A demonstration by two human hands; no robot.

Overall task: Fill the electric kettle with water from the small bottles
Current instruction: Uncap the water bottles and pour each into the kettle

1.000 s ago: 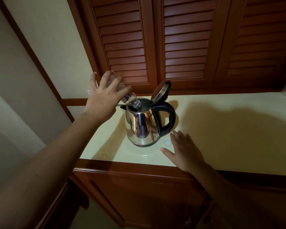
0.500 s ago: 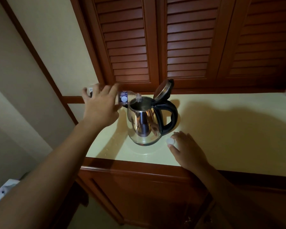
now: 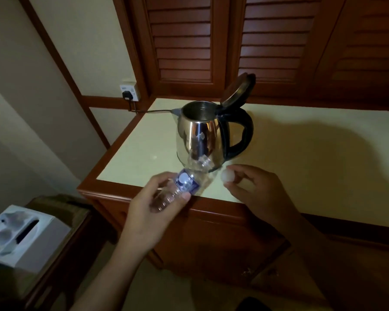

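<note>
A steel electric kettle (image 3: 200, 133) with a black handle stands on the cream counter (image 3: 301, 153), its lid (image 3: 238, 89) hinged up and open. My left hand (image 3: 151, 212) grips a small clear bottle (image 3: 184, 182) with a blue label, tilted with its uncapped neck pointing up toward the kettle's base, over the counter's front edge. My right hand (image 3: 258, 189) pinches the white bottle cap (image 3: 226, 176) just right of the bottle's neck, in front of the kettle.
The kettle's cord (image 3: 153, 111) runs left to a plug in a wall socket (image 3: 129, 92). Louvred wooden doors (image 3: 256, 41) rise behind the counter. A white tissue box (image 3: 20, 236) sits on a low wooden stand at lower left.
My left hand has drawn the bottle away from the kettle's mouth and down toward me. My right hand has lifted the white cap off the counter. The view has shifted left.
</note>
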